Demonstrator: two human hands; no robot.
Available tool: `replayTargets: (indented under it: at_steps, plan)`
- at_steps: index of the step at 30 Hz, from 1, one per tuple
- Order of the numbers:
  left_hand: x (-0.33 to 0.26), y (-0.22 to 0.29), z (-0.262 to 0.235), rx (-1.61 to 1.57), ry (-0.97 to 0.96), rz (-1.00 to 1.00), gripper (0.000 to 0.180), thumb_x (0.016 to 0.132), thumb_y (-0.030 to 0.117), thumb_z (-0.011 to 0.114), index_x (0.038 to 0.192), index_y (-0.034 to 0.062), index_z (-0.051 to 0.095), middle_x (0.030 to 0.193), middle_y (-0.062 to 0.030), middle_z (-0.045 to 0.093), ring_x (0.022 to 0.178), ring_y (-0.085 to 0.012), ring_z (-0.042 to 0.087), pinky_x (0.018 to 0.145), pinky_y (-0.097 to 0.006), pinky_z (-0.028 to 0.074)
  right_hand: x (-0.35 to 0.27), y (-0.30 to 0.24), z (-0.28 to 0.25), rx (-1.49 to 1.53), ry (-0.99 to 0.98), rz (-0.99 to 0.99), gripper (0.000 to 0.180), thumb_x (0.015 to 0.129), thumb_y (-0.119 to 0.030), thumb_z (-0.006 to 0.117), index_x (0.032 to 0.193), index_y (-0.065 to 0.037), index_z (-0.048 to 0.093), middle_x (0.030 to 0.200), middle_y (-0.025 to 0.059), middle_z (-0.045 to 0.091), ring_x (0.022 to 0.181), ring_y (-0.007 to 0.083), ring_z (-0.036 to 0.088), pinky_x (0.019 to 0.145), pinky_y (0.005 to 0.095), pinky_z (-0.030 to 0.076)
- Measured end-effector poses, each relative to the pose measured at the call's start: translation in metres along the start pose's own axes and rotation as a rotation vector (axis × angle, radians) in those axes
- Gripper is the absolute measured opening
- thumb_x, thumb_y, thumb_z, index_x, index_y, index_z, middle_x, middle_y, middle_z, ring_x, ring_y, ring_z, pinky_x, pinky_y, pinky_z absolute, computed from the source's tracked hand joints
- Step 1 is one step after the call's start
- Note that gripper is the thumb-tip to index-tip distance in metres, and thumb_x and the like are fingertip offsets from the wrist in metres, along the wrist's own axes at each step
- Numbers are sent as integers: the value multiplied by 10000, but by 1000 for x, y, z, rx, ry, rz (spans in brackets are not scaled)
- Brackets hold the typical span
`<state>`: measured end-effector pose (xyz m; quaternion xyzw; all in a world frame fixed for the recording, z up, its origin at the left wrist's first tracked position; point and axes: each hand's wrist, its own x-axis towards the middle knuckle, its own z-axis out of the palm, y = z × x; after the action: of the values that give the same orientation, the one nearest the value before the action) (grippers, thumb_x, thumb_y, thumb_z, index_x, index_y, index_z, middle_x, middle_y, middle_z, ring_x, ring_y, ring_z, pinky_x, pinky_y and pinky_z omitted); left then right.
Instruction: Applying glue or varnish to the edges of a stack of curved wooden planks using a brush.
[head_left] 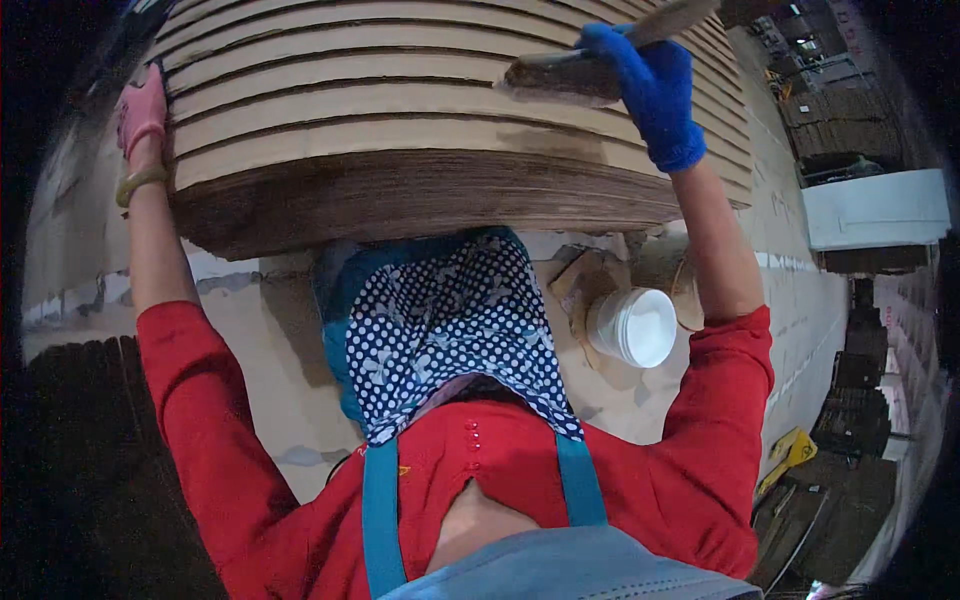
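A tall stack of brown cardboard sheets [430,195] lies before me, its upper sheets stepped back so that pale strips [330,100] show in rows. My right hand [660,95], in a blue glove, is closed around a wide brush [565,78] with a long handle that points to the upper right. The bristles are over the strips, right of the middle, and look wet and whitish. At the stack's left edge my left hand [143,112], in a pink glove, lies against the side with its thumb stretched out. Its other fingers are partly hidden.
A white bucket [635,326] with white contents stands below the stack's near side, on brown cardboard [585,285]. Farther right are a white box-like block [875,210], stacks of brown cardboard [840,120] and a yellow object [795,450]. Dark cardboard [90,420] lies at the left.
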<state>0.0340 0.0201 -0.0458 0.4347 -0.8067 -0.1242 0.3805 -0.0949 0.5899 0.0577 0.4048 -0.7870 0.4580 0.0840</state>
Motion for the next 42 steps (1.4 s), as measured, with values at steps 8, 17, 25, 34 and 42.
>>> replayTargets:
  at_steps: [8, 17, 25, 34, 42]
  plan:
    - [-7, 11, -9, 6, -57, -83, 794, 780, 598, 440, 1271, -26, 451, 1289, -236, 459, 1225, -356, 422, 1016, -408, 311, -1, 29, 17, -272, -44, 52, 237, 839, -203, 625, 879, 23, 685, 780, 89, 686, 700, 100, 626, 649, 250, 491]
    - [0, -1, 5, -15, 3, -19, 828, 771, 623, 441, 1322, 6, 393, 1331, -241, 411, 1248, -357, 391, 1033, -417, 287, -29, 54, -67, 110, 399, 270, 247, 843, -200, 620, 875, 39, 670, 780, 49, 661, 719, 105, 605, 672, 250, 477]
    - [-3, 4, -2, -8, -116, -91, 826, 784, 622, 412, 1313, -12, 398, 1317, -239, 429, 1243, -373, 391, 1024, -422, 296, 27, 18, 35, 42, 125, -74, 234, 838, -192, 615, 838, 31, 687, 720, 43, 662, 662, 90, 601, 629, 239, 480]
    - [-21, 34, -21, 96, -138, -161, 775, 792, 607, 392, 1269, 0, 453, 1268, -228, 484, 1192, -366, 454, 978, -436, 350, 32, 18, 27, -282, 180, 22, 407, 816, -382, 604, 659, -11, 667, 555, 130, 606, 484, 198, 590, 491, 333, 432]
    - [-21, 31, -9, 42, -108, -153, 755, 792, 601, 396, 1260, 12, 462, 1242, -231, 504, 1171, -377, 468, 969, -455, 347, 131, 29, 79, -278, 128, -175, 224, 807, -201, 660, 741, 13, 670, 657, 14, 632, 587, 91, 565, 552, 264, 448]
